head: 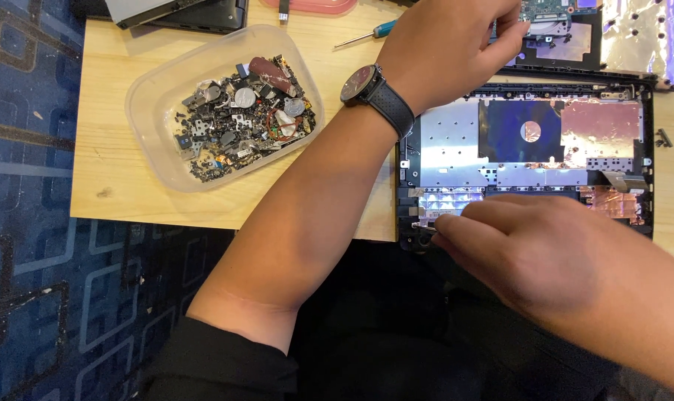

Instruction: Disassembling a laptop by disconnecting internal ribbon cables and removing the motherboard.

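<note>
silvery foil lines the opened laptop shell (pixel 526 134) lying long-ways across the right of the frame. right hand (pixel 530 249) sits at its lower left edge, fingers pinched nearly shut on a thin metal tool tip (pixel 420 226). left hand (pixel 445 44) crosses to the second shell (pixel 634 37) up top, grip hidden. tub of scrap parts (pixel 222 104) and screwdriver (pixel 367 33) lie well left.

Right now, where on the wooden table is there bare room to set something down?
Bare wood shows on the table left of and in front of the plastic tub of small parts, and between the tub and the screwdriver. The right side is crowded: the opened laptop shell, the left hand and right hand fill it.
</note>
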